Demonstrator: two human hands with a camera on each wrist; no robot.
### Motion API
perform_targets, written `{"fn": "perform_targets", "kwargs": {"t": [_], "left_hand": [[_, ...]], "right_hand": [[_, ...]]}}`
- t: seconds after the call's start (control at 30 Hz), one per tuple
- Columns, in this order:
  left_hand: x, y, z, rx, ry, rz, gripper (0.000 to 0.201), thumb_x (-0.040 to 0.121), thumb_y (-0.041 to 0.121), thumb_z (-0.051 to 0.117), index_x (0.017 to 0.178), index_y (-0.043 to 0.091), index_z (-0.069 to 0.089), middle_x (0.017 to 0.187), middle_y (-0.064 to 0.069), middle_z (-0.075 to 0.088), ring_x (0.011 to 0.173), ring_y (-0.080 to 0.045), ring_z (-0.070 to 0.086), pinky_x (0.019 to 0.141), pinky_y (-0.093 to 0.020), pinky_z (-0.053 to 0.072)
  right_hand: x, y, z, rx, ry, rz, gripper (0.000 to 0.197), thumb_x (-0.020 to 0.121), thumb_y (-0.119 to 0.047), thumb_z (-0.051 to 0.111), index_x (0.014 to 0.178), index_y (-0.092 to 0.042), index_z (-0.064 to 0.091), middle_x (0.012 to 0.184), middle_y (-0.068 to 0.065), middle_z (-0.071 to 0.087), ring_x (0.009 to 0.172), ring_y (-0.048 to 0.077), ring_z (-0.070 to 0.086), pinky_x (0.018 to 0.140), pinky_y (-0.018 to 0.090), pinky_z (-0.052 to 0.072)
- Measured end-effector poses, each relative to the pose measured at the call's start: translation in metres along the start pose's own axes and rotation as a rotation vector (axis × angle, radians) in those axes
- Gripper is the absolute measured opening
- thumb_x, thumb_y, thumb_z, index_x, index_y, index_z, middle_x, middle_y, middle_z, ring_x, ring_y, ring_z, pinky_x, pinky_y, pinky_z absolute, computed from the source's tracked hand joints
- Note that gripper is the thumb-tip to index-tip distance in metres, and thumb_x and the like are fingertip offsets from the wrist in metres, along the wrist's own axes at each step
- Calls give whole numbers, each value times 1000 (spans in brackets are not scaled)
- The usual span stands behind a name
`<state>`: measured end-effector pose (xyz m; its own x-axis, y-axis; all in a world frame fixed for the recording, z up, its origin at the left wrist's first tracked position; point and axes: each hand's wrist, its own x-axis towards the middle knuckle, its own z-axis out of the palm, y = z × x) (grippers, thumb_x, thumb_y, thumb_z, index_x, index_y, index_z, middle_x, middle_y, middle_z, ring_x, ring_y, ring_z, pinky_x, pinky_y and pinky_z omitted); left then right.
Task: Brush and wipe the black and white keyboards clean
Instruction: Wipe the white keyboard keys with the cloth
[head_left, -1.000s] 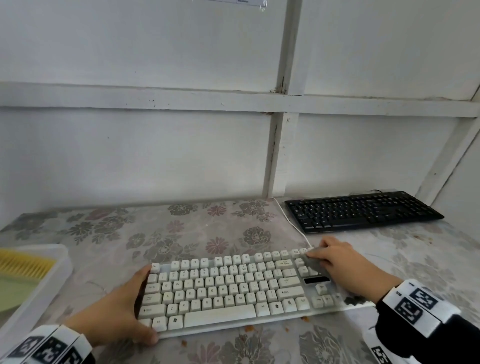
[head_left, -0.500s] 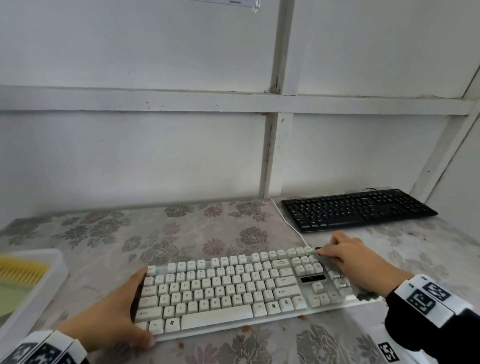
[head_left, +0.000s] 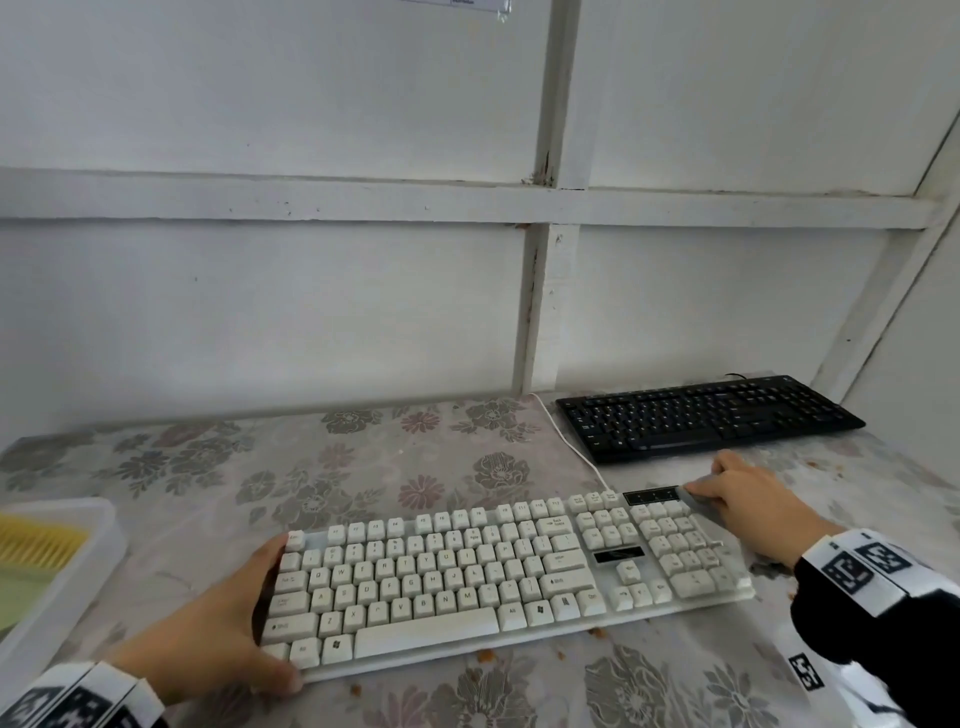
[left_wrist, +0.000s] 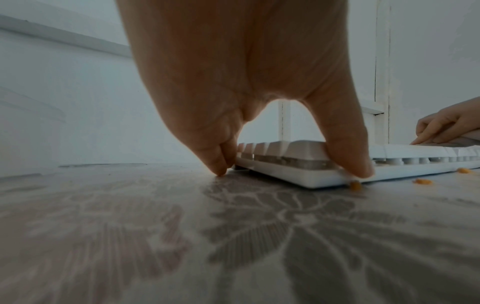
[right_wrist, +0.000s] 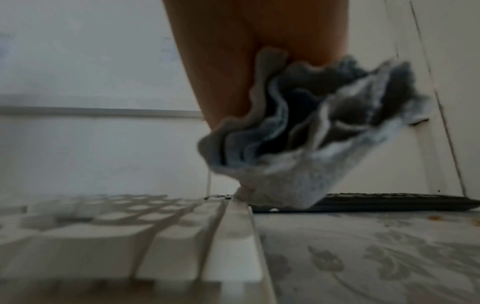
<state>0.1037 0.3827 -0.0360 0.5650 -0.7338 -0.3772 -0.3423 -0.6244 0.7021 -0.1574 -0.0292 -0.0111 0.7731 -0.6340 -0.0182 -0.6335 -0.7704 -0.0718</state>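
A white keyboard (head_left: 467, 577) lies across the near part of the flowered table (head_left: 363, 467). My left hand (head_left: 218, 639) grips its left end, thumb on the front corner and fingers (left_wrist: 218, 162) against the side edge (left_wrist: 285, 170). My right hand (head_left: 748, 499) holds a bunched grey cloth (right_wrist: 306, 144) and presses it on the keyboard's far right corner (right_wrist: 233, 205). In the head view only a sliver of the cloth (head_left: 701, 500) shows under the fingers. The black keyboard (head_left: 706, 415) lies farther back on the right, untouched.
A white tray (head_left: 78, 566) with a yellow brush (head_left: 36, 540) stands at the left edge. Orange crumbs (left_wrist: 423, 181) lie on the table along the white keyboard's front. A white cable (head_left: 571, 447) runs from it toward the wall, which closes off the back and right.
My right hand has slid the cloth to the right along the white keyboard's top row, from the navigation keys to the far right corner. The left hand has kept its grip.
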Motion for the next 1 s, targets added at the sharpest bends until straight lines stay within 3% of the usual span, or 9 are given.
{"fn": "perform_targets", "kwargs": {"t": [0.13, 0.33, 0.5, 0.67, 0.8, 0.9, 1.0], "left_hand": [[1, -2, 0, -13, 0, -2, 134, 39, 37, 88, 143, 33, 5, 123, 26, 41, 116, 2, 46, 101, -20, 35], [2, -5, -1, -13, -1, -20, 138, 38, 38, 90, 145, 32, 3, 128, 21, 43, 116, 1, 47, 104, -23, 37], [2, -5, 0, -26, 4, 10, 130, 40, 35, 89, 140, 36, 6, 125, 25, 42, 115, 3, 47, 97, -16, 37], [2, -6, 0, -4, 10, -9, 137, 38, 39, 90, 145, 31, 4, 128, 23, 41, 117, 1, 46, 103, -20, 35], [1, -2, 0, 7, 12, -4, 132, 42, 34, 88, 144, 31, 4, 121, 27, 41, 111, 5, 45, 90, -10, 34], [2, -3, 0, -20, 12, 0, 131, 43, 31, 88, 144, 30, 6, 119, 29, 41, 109, 8, 46, 86, -7, 34], [2, -4, 0, -19, 13, 2, 135, 39, 35, 89, 145, 31, 5, 123, 27, 41, 114, 5, 46, 96, -14, 35]], "right_hand": [[-3, -5, -16, 36, 19, -20, 30, 96, -34, 47, 97, -17, 71, 90, -2, 41, 74, 8, 41, 59, 15, 29], [-5, -45, 0, 121, -41, -217, 25, 98, -28, 46, 111, -33, 67, 96, -5, 44, 87, 14, 45, 73, 20, 37], [-5, -26, 10, 4, 19, -102, 25, 99, -22, 42, 102, -26, 67, 89, -8, 38, 80, 11, 36, 60, 20, 29], [-2, -9, 6, -24, 24, -11, 30, 99, -32, 42, 92, -19, 69, 85, -7, 39, 80, 13, 37, 64, 25, 32], [0, -3, 4, -39, 86, 56, 20, 95, -16, 50, 84, -14, 67, 81, -7, 34, 71, 10, 34, 54, 20, 25], [-3, -18, -5, 97, 75, -23, 22, 97, -22, 48, 91, -14, 67, 85, -6, 38, 74, 10, 41, 55, 17, 31], [-7, -41, -3, 151, -3, -161, 25, 97, -30, 46, 104, -25, 69, 92, -5, 43, 85, 14, 44, 68, 19, 34]]}}
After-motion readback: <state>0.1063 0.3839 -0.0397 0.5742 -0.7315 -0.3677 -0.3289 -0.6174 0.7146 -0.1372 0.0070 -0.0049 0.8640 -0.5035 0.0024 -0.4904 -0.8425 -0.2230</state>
